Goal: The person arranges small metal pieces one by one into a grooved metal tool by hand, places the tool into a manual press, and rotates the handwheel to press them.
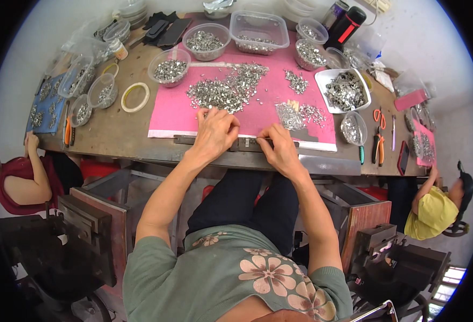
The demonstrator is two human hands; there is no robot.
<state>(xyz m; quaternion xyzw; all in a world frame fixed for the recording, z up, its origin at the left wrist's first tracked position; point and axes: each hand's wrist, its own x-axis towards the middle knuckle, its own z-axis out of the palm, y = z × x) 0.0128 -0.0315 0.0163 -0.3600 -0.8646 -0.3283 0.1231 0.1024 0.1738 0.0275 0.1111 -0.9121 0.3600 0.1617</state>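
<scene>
My left hand (214, 133) is closed at the near edge of a large pile of small silvery metal pieces (228, 88), its fingertips curled inward; what they hold is hidden. Close to the table's front edge, my right hand (278, 145) is drawn into a pinch, and anything in it is too small to name. Between the hands lies a narrow dark metal bar (240, 144) with a small shiny piece on it. A pink mat (166, 115) spreads under the pile. Right of centre on it are a heap of thin silvery strips (289, 115) and a smaller heap of pieces (313, 115).
Clear bowls (170, 68) and a rectangular tub (259, 32) of metal parts stand behind the pile. A white tray (365, 91) holds more pieces at right, near orange-handled pliers (376, 149) and a phone (403, 157). A tape roll (135, 97) lies left. Other people sit at both sides.
</scene>
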